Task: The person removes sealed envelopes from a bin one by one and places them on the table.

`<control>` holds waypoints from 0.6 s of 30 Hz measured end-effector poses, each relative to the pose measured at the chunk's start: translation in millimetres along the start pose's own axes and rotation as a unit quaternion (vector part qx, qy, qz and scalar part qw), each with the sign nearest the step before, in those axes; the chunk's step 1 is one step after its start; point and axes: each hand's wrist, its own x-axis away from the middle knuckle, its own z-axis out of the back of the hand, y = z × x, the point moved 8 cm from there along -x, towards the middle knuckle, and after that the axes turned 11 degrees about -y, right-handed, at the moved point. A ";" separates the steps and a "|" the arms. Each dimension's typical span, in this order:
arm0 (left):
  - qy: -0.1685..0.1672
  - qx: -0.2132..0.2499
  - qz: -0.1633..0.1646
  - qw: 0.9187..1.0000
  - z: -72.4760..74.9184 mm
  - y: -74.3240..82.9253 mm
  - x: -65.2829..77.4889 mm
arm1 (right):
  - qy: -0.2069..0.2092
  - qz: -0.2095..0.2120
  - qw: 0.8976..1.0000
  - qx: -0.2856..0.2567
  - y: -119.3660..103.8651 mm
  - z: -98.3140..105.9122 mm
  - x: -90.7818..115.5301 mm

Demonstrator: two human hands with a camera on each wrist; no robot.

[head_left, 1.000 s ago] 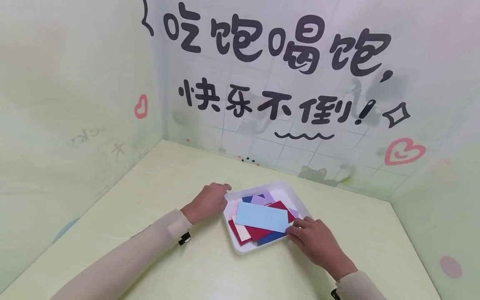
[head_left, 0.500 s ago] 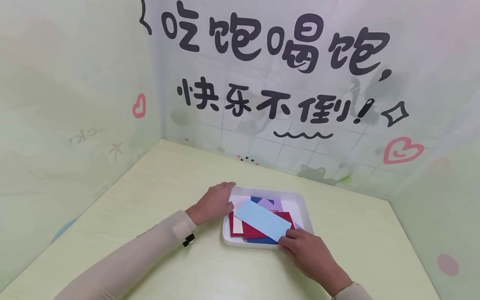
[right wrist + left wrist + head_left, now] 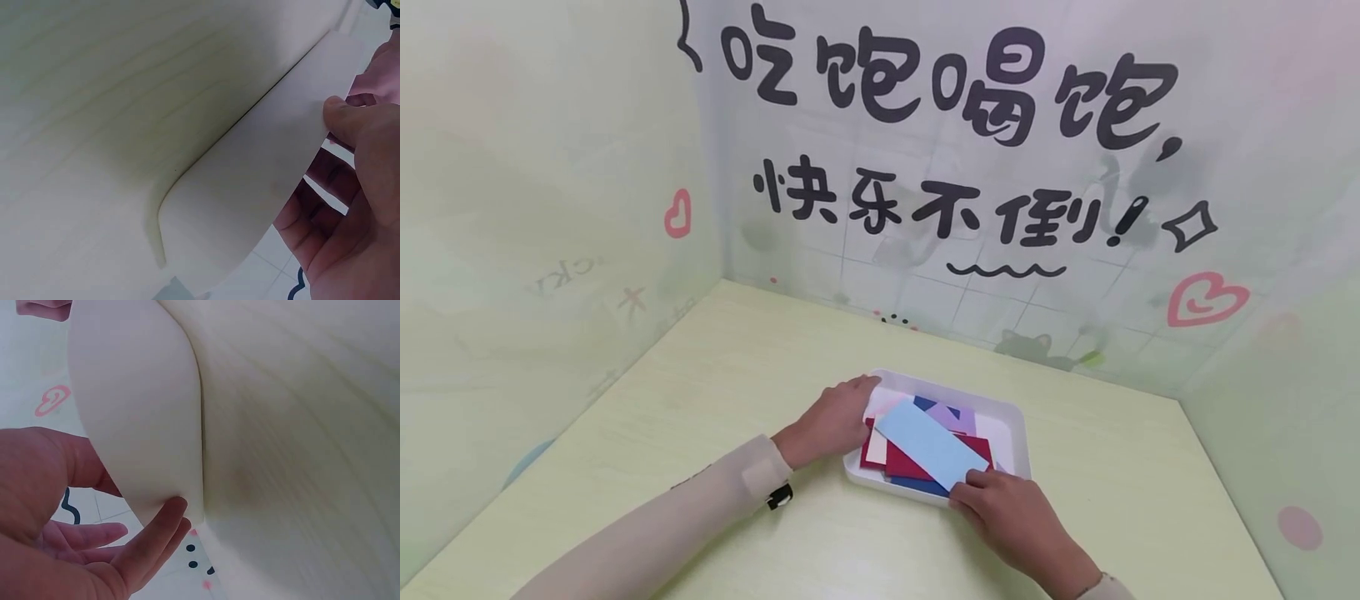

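A white shallow tray (image 3: pixel 1013 433) sits on the table, holding flat cards or envelopes. Uppermost is a pale blue one (image 3: pixel 931 443), slanting over a red one (image 3: pixel 976 450). Cream (image 3: pixel 877 451), dark blue (image 3: pixel 917 485) and purple (image 3: pixel 967 419) pieces peek out around them. My left hand (image 3: pixel 833 421) grips the tray's left side; in the left wrist view its fingertips (image 3: pixel 177 505) press the outer wall. At the front right, my right hand (image 3: pixel 1018 521) holds the front wall, thumb outside and fingers over the rim, beside the pale blue card's corner.
The pale wooden table (image 3: pixel 737 350) is enclosed by printed curtains, with a back curtain (image 3: pixel 880 250) bearing large black lettering behind the tray. Something light blue (image 3: pixel 529 462) shows at the table's left edge.
The tray has turned clockwise between my hands, its cards turning with it. My left hand has shifted slightly right; my right hand has come a little nearer to me.
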 end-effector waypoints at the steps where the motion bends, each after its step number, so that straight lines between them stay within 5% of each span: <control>1: 0.000 -0.002 0.000 1.000 -0.4 1.0 -0.5 | -0.002 0.000 1.000 -0.002 -0.1 -0.3 0.1; 18: 0.000 0.019 -0.010 1.000 3.0 1.4 -7.1 | 0.051 0.011 0.998 0.015 5.4 5.0 5.2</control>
